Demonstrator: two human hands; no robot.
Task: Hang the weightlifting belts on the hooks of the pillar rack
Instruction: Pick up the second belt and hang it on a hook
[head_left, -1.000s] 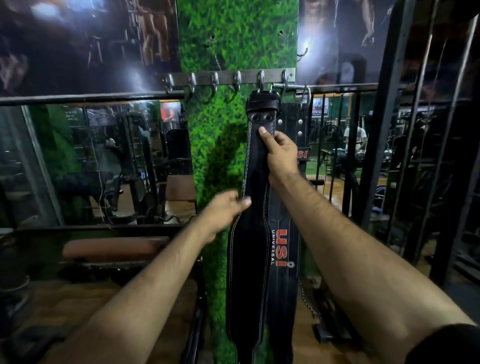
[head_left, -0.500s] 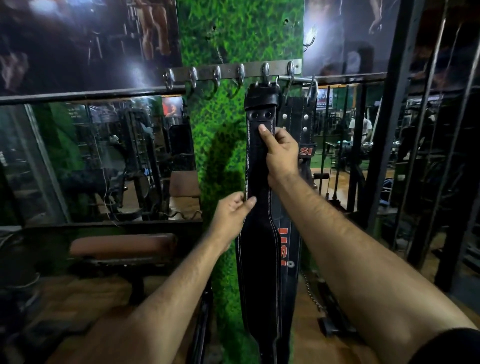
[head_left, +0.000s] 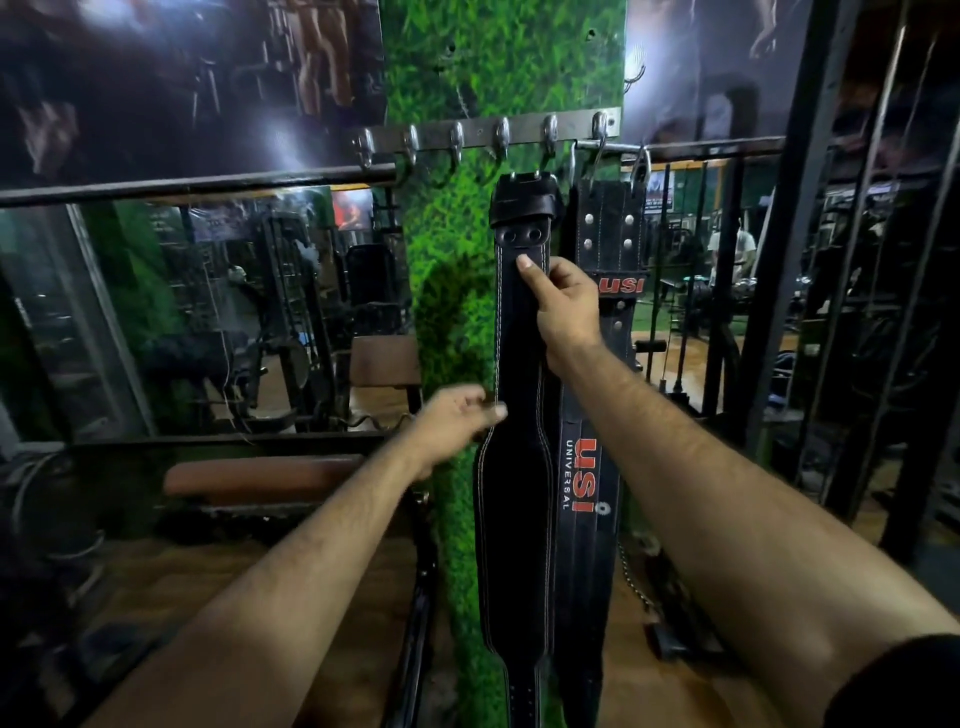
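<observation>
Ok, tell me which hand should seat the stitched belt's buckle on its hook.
Right. The right hand grips the stitched black belt just under its buckle, close below the hook. The left hand pinches the edge further down.

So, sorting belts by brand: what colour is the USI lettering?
Red, on the black belt; head view.

2 black belts (head_left: 514, 493) hang from rack hooks (head_left: 549, 136).
</observation>
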